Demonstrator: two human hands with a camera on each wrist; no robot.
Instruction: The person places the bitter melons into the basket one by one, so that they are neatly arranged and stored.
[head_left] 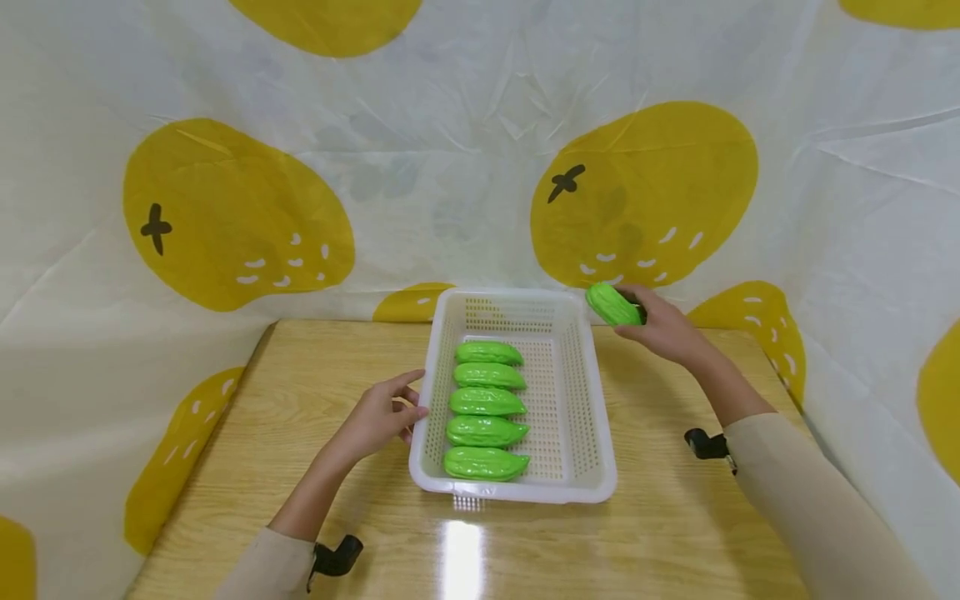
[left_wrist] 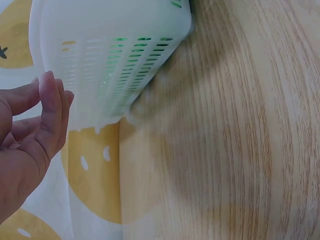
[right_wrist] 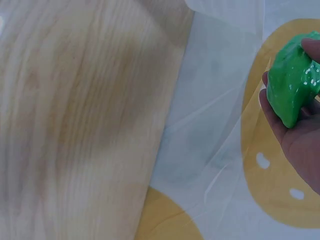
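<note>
My right hand (head_left: 660, 325) grips a shiny green bitter melon (head_left: 613, 305) with a ridged skin, raised beside the basket's far right corner. In the right wrist view, the fingers and thumb wrap around that melon (right_wrist: 292, 80), its pointed end towards the palm. The left hand (head_left: 382, 417) holds the left rim of a white plastic basket (head_left: 585, 392), thumb on the rim and the other fingers bent against its outer side. Several similar bitter melons (head_left: 487, 402) lie in a column along the basket's left half, their tips pointing right.
The basket stands on a wood-grain table (head_left: 337, 350). Behind and at the sides hangs a white cloth (head_left: 450, 208) printed with large yellow fruit shapes. A black camera mount (head_left: 337, 556) sits at the left wrist, another mount (head_left: 705, 444) at the right.
</note>
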